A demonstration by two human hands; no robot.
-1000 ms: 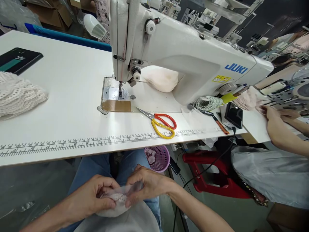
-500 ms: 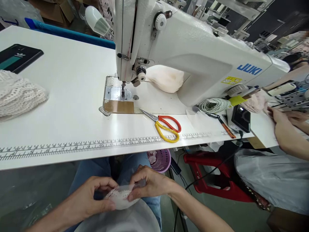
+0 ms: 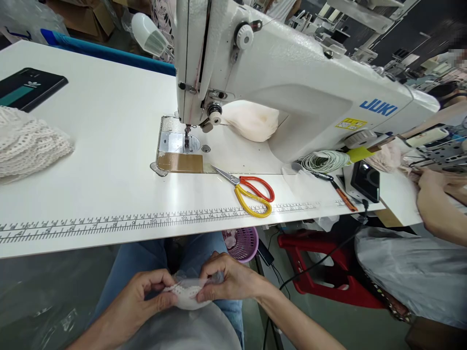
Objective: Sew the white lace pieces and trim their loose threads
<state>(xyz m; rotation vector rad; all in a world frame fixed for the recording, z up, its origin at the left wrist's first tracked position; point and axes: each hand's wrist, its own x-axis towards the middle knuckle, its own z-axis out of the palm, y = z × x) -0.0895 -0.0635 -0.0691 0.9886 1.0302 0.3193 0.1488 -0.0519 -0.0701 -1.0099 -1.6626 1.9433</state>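
Observation:
Low over my lap, my left hand (image 3: 146,296) and my right hand (image 3: 228,279) both pinch a small white lace fabric piece (image 3: 188,294) between them. The fingers of each hand are closed on its edges. Under the piece lies more pale cloth (image 3: 189,330) across my blue jeans (image 3: 146,255). The white Juki sewing machine (image 3: 292,82) stands on the white table (image 3: 91,160) above my hands, and its needle plate (image 3: 177,143) is bare.
Red and yellow scissors (image 3: 251,192) lie near the table's ruler strip. A heap of white lace (image 3: 25,143) and a dark phone (image 3: 25,87) sit at the left. Another person's arm (image 3: 438,209) is at the right. A purple basket (image 3: 242,240) and red stool (image 3: 324,272) stand below.
My hands have drawn the lace piece slightly tighter and shifted a little right; the view has tilted a bit. The other person's hand has moved right.

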